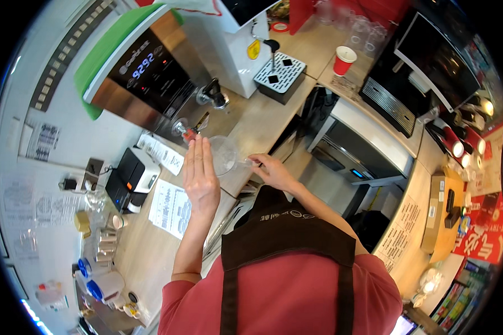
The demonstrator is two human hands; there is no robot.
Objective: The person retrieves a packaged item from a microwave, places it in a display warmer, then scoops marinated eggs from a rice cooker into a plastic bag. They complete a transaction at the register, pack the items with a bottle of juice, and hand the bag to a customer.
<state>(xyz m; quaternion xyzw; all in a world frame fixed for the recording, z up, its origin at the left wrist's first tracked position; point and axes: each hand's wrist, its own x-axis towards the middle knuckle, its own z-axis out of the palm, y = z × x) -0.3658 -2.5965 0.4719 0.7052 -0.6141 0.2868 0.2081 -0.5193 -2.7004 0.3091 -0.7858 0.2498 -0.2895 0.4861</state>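
My left hand reaches up with its fingers stretched out flat. Their tips are at the red lever of a tap on the front of a steel water dispenser with a lit display. Closed around the handle of a clear jug is my right hand. The jug stands or hovers below the taps, beside my left fingers; I cannot tell whether it touches the counter. Something clear shows inside it, and its exact contents are hard to make out. A second tap with a black lever sits farther right on the dispenser.
A black-and-white printer and printed sheets lie left of my hand. A drip tray and a red paper cup are at the back. Metal cups and blue-lidded jars stand lower left. A cardboard box is at right.
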